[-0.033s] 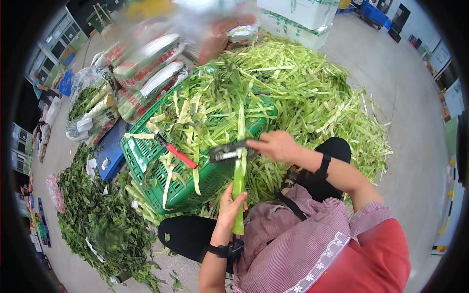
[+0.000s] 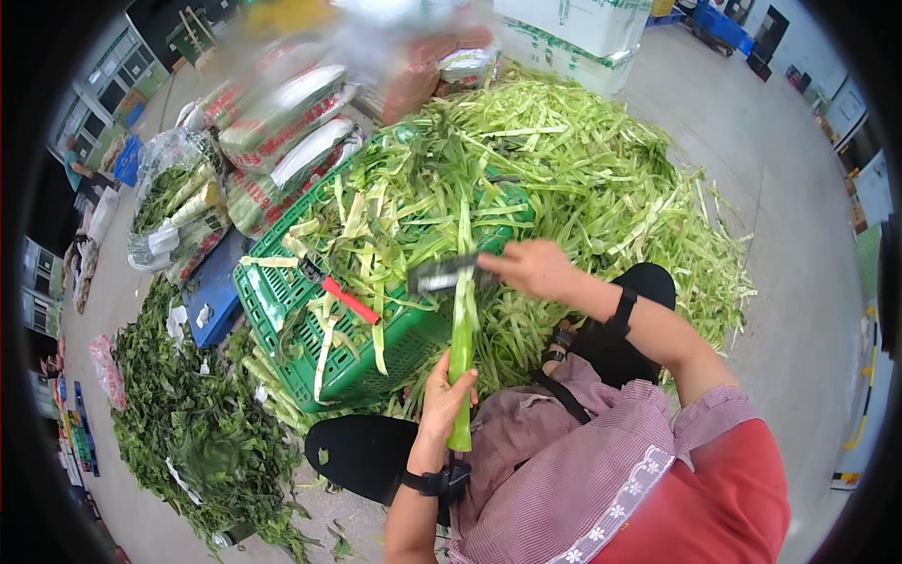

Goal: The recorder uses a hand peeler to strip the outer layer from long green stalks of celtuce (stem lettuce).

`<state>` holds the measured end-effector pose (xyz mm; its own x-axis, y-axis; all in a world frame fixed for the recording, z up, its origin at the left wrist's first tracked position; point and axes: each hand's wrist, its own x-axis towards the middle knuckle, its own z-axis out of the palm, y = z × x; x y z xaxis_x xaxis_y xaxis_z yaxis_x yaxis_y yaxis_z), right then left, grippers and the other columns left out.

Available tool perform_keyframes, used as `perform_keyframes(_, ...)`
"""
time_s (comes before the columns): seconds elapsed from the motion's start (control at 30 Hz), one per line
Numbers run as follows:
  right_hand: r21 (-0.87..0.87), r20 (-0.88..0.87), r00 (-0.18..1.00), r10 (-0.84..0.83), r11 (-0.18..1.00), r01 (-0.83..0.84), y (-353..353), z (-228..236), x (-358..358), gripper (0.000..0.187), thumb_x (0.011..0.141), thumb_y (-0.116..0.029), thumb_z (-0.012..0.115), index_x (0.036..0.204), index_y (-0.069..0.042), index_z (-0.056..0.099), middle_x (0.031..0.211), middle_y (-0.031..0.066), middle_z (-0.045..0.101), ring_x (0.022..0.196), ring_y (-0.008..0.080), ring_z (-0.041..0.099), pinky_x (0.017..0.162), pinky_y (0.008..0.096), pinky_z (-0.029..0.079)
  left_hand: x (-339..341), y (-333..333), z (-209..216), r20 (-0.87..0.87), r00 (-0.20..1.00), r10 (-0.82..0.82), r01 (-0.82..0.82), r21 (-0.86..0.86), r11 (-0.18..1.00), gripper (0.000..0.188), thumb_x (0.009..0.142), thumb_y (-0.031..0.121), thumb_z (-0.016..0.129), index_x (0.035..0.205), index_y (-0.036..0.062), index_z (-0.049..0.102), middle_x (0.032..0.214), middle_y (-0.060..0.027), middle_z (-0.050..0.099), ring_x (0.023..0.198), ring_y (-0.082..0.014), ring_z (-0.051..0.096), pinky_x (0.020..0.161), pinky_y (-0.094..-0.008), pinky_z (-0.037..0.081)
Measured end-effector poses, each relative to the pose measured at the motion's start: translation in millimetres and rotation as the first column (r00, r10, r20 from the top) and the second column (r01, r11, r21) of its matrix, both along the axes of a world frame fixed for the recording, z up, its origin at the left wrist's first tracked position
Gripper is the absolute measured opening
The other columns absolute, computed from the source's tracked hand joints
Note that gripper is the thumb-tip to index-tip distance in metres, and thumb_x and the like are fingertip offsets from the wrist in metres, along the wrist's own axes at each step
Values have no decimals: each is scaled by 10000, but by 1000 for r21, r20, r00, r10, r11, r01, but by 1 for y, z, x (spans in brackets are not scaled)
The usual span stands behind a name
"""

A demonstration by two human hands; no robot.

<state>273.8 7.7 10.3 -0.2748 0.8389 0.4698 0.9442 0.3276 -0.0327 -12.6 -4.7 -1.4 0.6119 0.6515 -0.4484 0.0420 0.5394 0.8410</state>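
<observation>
Left hand [image 2: 438,399] pinches a long green stalk [image 2: 461,352], lower centre, I judge for bracing; right hand [image 2: 536,270] grips a flat black tool [image 2: 434,276].

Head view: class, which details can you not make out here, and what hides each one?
In the head view:
- Blade of the dark, flat handheld tool at the long green stalk: blurred, probably by motion.
- Much of the top of the green slotted plastic crate: covered by pale green strips.
- Upper part of the stacked white-and-red sacks: lost in a hazy smear.
- Rest of the bare left forearm: cut off by the lower edge.
</observation>
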Motion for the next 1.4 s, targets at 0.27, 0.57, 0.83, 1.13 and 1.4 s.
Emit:
perform_keyframes(0.27, -187, -158, 883, -443, 891, 414, 20, -9, 48, 362, 835, -253, 658, 1190, -186, 628, 741, 92, 570, 673, 253, 611, 590, 378, 492, -2, -7, -8, -77, 991, 109, -95, 173, 980, 528, 862, 67, 646, 1346, -9, 447, 807, -15, 584, 537, -76, 511, 482, -225, 428)
perform_keyframes(0.57, -214, -59, 993, -100, 973, 85, -37, 6, -54, 405, 811, -231, 621, 1214, -189, 605, 733, 67, 555, 577, 215, 573, 491, 350, 463, 7, 6, -11, -147, 987, 65, -51, 97, 994, 389, 853, 124, 668, 1189, -29, 544, 750, -28, 600, 519, -88, 527, 475, -238, 428)
perform_keyframes(0.83, -71, -5, 1000, -28, 997, 28, 3, -3, -10, 441, 775, -232, 697, 1208, -216, 616, 734, 30, 522, 563, 207, 550, 461, 340, 429, 12, -3, -4, -296, 953, 68, 21, 288, 957, 394, 855, 137, 650, 1197, -16, 529, 787, -66, 625, 593, -130, 577, 541, -281, 473)
perform_keyframes(1.13, -56, 69, 923, -379, 922, 383, 52, 21, 58, 366, 838, -302, 643, 1196, -224, 629, 723, 63, 564, 553, 231, 587, 481, 363, 464, 5, -11, -11, -408, 892, 192, 80, 562, 823, 409, 875, 215, 610, 1193, -26, 520, 920, -211, 652, 836, -350, 641, 750, -394, 490)
perform_keyframes(1.4, -65, -23, 977, 213, 975, -214, -38, 3, -55, 506, 745, -202, 691, 1238, -197, 581, 686, 28, 476, 518, 176, 525, 425, 331, 423, 0, 0, -9, -424, 903, 62, 39, 227, 973, 354, 926, 283, 585, 1115, -16, 576, 807, -70, 647, 615, -116, 608, 532, -269, 457)
